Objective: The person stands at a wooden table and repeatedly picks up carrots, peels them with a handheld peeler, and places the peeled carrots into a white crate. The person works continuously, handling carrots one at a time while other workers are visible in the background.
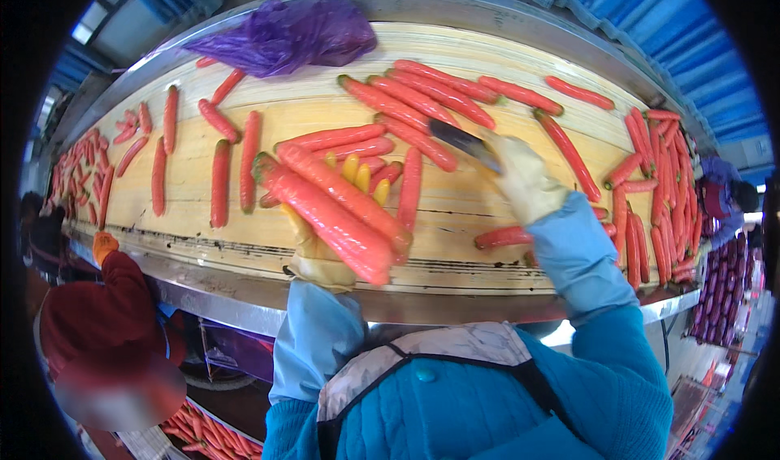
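My left hand, in a cream glove with yellow fingers, grips two large carrots from below. Its fingertips show past their far side. The carrots slant over the table, green crown ends at upper left. A knife with a dark blade is in my gloved right hand; its blade points left. Under and beside the blade lie several loose carrots on the pale wooden table. A single carrot rests just right of the held pair.
A purple plastic bag lies at the table's far edge. Carrots are heaped at the right end. To the left, a co-worker's orange-gloved hand is at the metal rim. Another person stands beyond the right end.
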`<state>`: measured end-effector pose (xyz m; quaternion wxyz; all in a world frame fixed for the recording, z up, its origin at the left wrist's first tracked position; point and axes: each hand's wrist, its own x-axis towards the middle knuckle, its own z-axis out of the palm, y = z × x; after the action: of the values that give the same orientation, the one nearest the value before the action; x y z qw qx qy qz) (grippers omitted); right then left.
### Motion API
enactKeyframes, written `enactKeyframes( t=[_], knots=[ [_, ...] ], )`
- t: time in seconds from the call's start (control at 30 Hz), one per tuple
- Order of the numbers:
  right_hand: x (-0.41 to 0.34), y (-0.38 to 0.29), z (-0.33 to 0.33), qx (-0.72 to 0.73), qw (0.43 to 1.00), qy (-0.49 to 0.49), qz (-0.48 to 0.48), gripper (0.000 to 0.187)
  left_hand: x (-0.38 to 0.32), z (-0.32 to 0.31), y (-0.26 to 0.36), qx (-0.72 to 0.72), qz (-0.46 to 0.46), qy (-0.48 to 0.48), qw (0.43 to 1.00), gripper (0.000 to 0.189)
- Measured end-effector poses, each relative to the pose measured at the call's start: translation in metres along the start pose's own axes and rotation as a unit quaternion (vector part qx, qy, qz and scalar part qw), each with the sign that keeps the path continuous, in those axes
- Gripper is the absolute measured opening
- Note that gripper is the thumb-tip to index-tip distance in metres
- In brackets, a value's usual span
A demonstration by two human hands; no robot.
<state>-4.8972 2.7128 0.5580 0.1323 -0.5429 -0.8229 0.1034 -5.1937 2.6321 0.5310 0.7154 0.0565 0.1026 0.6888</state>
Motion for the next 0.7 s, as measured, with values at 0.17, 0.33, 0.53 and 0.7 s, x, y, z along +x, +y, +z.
enactKeyframes(
  t=[0.17,0.33,0.53,0.7],
  knots=[
    [-0.032,0.092,0.013,-0.103,0.984,-0.132,0.064,0.062,0.001,0.008,0.013,-0.06,-0.032,-0.009,0.998,0.102],
    [0.004,0.038,-0.008,0.278,0.933,-0.152,0.172,0.06,-0.011,0.017,0.036,-0.106,-0.022,-0.037,0.993,0.101],
    [0.079,-0.181,-0.051,0.569,0.773,-0.28,-0.016,0.062,-0.039,0.025,0.074,-0.1,0.029,-0.086,0.991,0.1],
    [0.091,-0.347,-0.048,0.096,0.935,-0.271,-0.206,0.069,-0.102,0.006,0.132,-0.065,0.191,-0.062,0.978,0.098]
  ],
)
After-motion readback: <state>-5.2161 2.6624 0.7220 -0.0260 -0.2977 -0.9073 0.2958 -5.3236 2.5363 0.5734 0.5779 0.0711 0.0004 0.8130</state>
